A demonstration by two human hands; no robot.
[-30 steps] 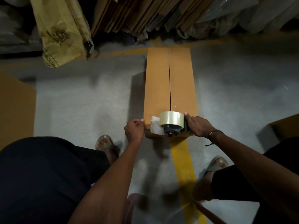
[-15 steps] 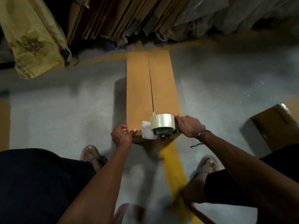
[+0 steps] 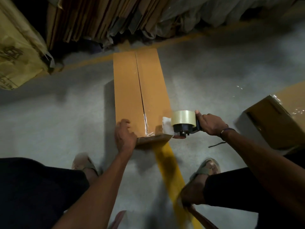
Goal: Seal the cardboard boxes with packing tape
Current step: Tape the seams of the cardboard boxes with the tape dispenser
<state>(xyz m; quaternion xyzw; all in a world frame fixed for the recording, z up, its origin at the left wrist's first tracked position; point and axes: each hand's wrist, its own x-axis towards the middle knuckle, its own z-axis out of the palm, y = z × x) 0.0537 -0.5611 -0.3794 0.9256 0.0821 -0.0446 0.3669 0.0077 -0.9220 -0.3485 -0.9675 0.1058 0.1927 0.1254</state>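
Two hands at work over one long cardboard box (image 3: pixel 127 90), which lies on the grey concrete floor (image 3: pixel 54 113), its near end resting on the yellow floor line (image 3: pixel 171 169) that runs toward the person's feet. The left hand (image 3: pixel 124 138) is on the box's near left corner, fingers spread and lightly bent over the top face and the edge, pressing rather than gripping. A short strip of clear tape (image 3: pixel 146 125) glints along the centre seam at the near end and wraps over that end; farther up, the seam between the two flaps shows as a bare dark line. The right hand (image 3: pixel 212 123) is clenched around the handle of the tape dispenser (image 3: pixel 184 125), held just off the box's near right corner, with a white tab of tape sticking out toward the box. Whether that tab touches the cardboard cannot be told. A thread bracelet sits on the right wrist. On the right edge of the floor lies a second box (image 3: pixel 270 124), tilted, with shiny tape on its top. Beyond the far end of the long box stand flattened cartons (image 3: pixel 92 20) on edge, and a yellowish printed sack (image 3: pixel 19 52) leans at the far left. Both feet wear sandals (image 3: pixel 206 169).
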